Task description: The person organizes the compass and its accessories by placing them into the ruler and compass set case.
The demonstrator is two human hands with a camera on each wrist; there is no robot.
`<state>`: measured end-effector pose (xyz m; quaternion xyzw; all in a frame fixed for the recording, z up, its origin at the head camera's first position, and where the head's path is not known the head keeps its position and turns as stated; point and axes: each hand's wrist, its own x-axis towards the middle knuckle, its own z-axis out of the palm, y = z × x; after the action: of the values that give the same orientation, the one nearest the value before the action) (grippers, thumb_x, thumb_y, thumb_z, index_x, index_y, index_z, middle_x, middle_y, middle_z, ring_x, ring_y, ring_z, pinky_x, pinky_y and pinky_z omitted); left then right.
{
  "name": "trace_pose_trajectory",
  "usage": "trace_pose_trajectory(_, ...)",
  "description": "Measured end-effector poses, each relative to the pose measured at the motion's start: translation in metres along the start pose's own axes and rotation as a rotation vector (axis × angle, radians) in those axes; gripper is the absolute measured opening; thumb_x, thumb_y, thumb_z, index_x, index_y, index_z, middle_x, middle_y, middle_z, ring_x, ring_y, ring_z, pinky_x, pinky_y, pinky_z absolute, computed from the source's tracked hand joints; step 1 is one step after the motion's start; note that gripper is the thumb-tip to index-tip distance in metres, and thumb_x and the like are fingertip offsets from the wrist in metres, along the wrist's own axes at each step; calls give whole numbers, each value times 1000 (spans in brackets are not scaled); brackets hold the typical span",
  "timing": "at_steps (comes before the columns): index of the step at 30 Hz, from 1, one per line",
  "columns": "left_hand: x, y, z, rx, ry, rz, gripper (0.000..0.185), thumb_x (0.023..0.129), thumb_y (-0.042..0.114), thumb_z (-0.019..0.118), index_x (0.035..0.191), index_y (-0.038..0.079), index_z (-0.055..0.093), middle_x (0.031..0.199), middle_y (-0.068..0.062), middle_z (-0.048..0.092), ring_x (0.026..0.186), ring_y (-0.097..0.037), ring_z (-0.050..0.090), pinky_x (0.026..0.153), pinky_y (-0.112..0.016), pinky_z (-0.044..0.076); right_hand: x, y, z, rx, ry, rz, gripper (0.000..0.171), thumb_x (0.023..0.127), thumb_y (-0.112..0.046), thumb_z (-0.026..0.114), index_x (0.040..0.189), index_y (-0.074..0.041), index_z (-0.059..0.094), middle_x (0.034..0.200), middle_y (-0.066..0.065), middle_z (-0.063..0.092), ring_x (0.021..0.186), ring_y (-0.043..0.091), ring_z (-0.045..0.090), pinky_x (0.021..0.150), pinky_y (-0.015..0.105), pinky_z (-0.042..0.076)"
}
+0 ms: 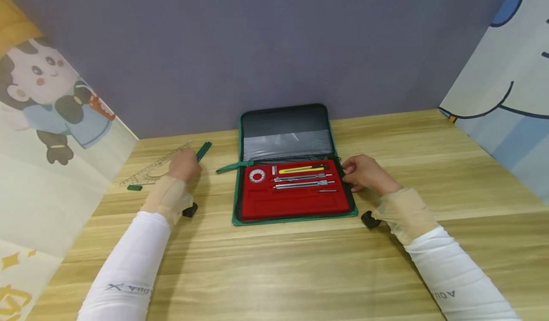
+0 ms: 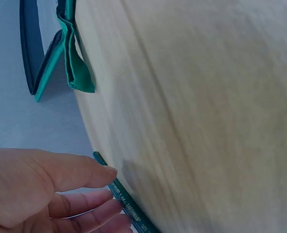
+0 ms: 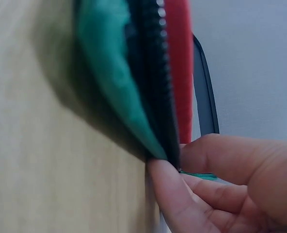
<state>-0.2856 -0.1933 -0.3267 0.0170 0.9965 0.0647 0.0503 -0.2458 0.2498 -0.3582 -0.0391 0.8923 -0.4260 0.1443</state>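
Observation:
My left hand [image 1: 185, 165] is at the table's left, thumb and fingertips pinching slim dark green pencils [image 1: 203, 151] with printed lettering, clearer in the left wrist view [image 2: 129, 206]. Under and beside that hand lies a clear set square [image 1: 147, 170], partly hidden. A zip-up drawing instrument case [image 1: 296, 218] lies open at the centre, its lid [image 1: 285, 130] leaning back. My right hand [image 1: 364, 173] holds the case's right edge; the right wrist view shows thumb and finger pinching its zipped green rim [image 3: 119, 87].
The red tray [image 1: 291, 205] holds a yellow cutter [image 1: 300, 170], metal compasses [image 1: 302, 185] and a round white-ringed piece [image 1: 257, 176]. A green strap [image 1: 231, 167] sticks out leftward. A small green block [image 1: 135, 187] lies by the set square. A grey wall [image 1: 274, 49] stands behind.

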Motion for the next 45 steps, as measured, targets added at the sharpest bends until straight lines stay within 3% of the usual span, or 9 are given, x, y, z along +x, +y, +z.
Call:
trace_pose_trajectory(6,-1,1,1,23,2,-2,17,84,-2,47,87,-15,58,89,-31,59,78,-39,59,62,-45,53,-1,-1,0,4,-5,-2,42,83,4,60,121,17,46,94,19,52,60,13,58,57,31,56)
trace_pose_trajectory(19,1,3,4,14,49,-29,15,85,-5,45,87,-13,57,88,-31,59,80,-41,60,55,-43,53,-2,0,-2,-2,1,-6,42,83,4,59,121,18,46,98,22,54,62,13,59,57,31,57)
trace_pose_trajectory(32,5,3,4,-8,-1,-10,16,87,-3,47,86,-11,60,91,-31,60,89,-46,58,69,-50,51,-3,1,-4,-5,11,-17,42,83,4,60,121,18,47,95,20,53,61,13,59,57,31,57)
trace_pose_trajectory(38,6,3,4,-18,-22,25,16,86,-5,46,79,-8,60,79,-23,60,72,-34,57,61,-42,50,-3,1,-4,-1,15,-14,42,83,4,60,121,18,47,94,19,52,62,13,59,57,31,56)
trace_pose_trajectory(45,1,0,4,-50,-45,70,18,82,-9,44,67,-1,51,62,-9,47,55,-20,40,51,-31,37,0,0,0,14,-6,-22,42,83,5,59,122,18,46,94,19,53,62,13,59,58,31,57)
